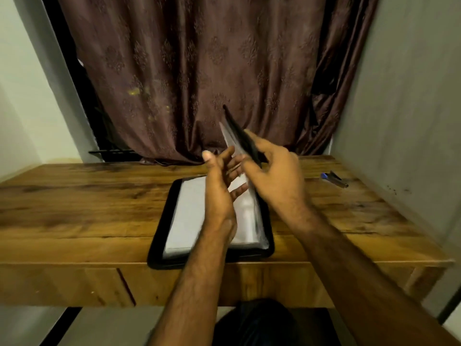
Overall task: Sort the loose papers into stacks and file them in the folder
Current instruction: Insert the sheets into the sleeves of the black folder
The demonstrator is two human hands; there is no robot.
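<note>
Brown curtain (199, 71) with a darker damask motif and a few yellow flecks; warm brown wooden table (74, 208) with dark grain streaks; black folder (159, 255) holding white papers (187, 213); a blue and black pen (334, 179); pale grey walls (411, 96)

Bare forearms, no sleeves; dark trousers (252, 323) at the lap.

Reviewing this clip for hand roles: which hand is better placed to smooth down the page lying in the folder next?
Left. The left hand is open, over the white page in the black folder. The right hand is occupied, gripping the raised cover and sleeves, so freeing it would probably let them drop.
</note>
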